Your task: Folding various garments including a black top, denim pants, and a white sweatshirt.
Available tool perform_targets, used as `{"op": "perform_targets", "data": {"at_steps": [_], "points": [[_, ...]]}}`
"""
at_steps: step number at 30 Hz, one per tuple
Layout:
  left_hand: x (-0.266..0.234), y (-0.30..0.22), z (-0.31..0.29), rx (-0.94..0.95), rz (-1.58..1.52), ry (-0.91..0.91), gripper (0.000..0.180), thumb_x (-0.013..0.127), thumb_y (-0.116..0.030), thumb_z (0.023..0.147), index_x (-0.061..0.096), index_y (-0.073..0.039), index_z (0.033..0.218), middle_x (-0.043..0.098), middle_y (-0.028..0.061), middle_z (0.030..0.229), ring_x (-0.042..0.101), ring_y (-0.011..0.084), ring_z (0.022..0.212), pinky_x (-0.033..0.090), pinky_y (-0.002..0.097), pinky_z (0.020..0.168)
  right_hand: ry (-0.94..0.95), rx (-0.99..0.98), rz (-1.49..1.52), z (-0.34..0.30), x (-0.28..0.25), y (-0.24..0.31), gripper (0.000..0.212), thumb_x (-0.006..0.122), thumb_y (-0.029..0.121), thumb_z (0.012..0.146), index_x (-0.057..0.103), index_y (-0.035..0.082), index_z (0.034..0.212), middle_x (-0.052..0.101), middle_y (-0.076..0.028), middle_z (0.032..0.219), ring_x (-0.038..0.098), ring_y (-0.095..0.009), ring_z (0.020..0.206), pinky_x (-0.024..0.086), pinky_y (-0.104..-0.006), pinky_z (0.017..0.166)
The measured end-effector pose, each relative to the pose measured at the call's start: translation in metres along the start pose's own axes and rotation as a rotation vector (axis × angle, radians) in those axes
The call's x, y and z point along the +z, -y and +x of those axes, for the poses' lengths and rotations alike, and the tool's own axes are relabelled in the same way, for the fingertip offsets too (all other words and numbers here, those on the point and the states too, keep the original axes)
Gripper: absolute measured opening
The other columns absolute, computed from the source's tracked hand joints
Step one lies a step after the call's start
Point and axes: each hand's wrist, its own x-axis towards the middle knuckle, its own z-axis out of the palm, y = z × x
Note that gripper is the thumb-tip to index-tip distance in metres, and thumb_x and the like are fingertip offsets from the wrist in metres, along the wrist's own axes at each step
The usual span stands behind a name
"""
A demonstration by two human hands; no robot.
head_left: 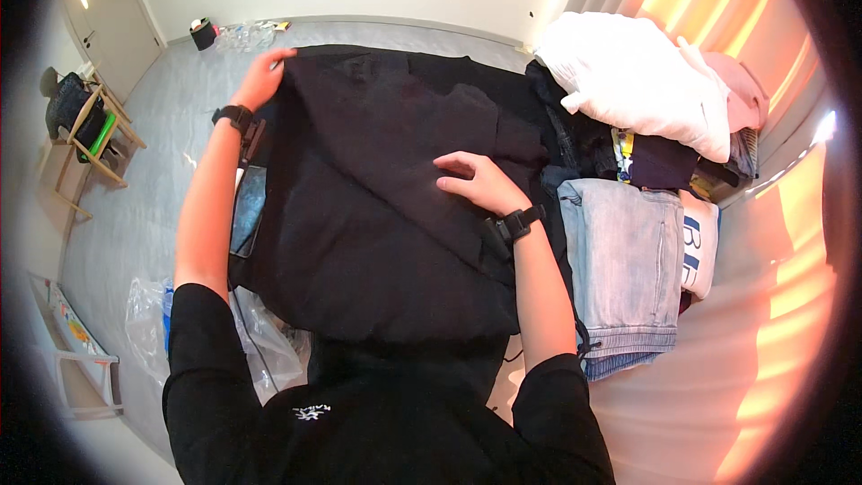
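Observation:
A large black cloth, apparently a garment (359, 242), lies spread out in front of me, with a diagonal fold line running across its middle. At its far left corner my left hand (260, 81) is closed, pinching the edge of the fabric between thumb and fingers. My right hand (485, 184) hovers over or rests lightly on the right part of the cloth, thumb and fingers apart, holding nothing. Whether it touches the fabric I cannot tell. The cloth hides most of the surface beneath it.
Folded light-blue jeans (624, 260) lie to the right, beside a white printed cloth (700, 242). Behind them sits a white pillow-like bundle (633, 76) on dark clothes. Clear plastic bags (148, 319) lie at left on the floor. A wooden chair (99, 130) stands farther left.

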Motion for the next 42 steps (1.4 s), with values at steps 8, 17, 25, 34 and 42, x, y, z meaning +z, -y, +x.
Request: {"op": "perform_targets", "data": {"at_steps": [8,17,25,34,42], "points": [[-0.045,-0.124,0.003,0.122,-0.123,-0.084,0.026,0.036,0.002,0.093,0.055,0.0,0.111,0.06,0.0033,0.099,0.054,0.011,0.096,0.041,0.0239,0.089,-0.088,0.027,0.107,-0.001,-0.003,-0.004,0.036,0.067,0.01,0.084,0.059,-0.002,0.117,0.063,-0.012,0.113,0.059,-0.018,0.107,0.046,-0.0295,0.093],[-0.092,-0.076,-0.041,-0.263,0.192,0.457,0.026,0.046,0.0,0.079,0.063,0.002,0.099,0.065,0.0071,0.093,0.059,0.016,0.092,0.045,0.0272,0.084,-0.101,-0.013,0.128,0.007,-0.004,-0.011,0.034,0.066,0.013,0.085,0.061,-0.001,0.115,0.064,-0.012,0.112,0.06,-0.018,0.104,0.046,-0.0296,0.092],[-0.047,-0.085,-0.006,-0.211,0.136,0.432,0.027,0.051,-0.009,0.084,0.065,0.0,0.105,0.067,0.0095,0.1,0.061,0.0173,0.096,0.046,0.0306,0.087,-0.104,-0.009,0.2,0.0,-0.009,-0.014,0.03,0.063,0.011,0.087,0.061,-0.001,0.115,0.065,-0.01,0.11,0.06,-0.015,0.103,0.045,-0.0275,0.093],[0.088,-0.121,-0.013,-0.071,0.531,0.819,0.057,0.056,-0.04,0.089,0.043,-0.015,0.138,0.04,0.0148,0.143,0.037,0.0328,0.132,0.031,0.039,0.108,-0.185,0.001,0.536,-0.004,-0.012,-0.025,0.03,0.062,0.009,0.087,0.059,-0.001,0.115,0.063,-0.012,0.112,0.06,-0.017,0.103,0.048,-0.0281,0.09],[0.1,-0.113,-0.007,-0.113,0.546,0.712,0.044,0.065,-0.027,0.081,0.054,-0.009,0.12,0.063,0.0121,0.107,0.06,0.0266,0.1,0.047,0.0384,0.085,-0.452,0.101,0.368,-0.007,-0.022,-0.02,0.062,0.067,0.01,0.081,0.034,-0.003,0.132,0.063,-0.015,0.096,0.066,-0.017,0.073,0.055,-0.0275,0.056]]}}
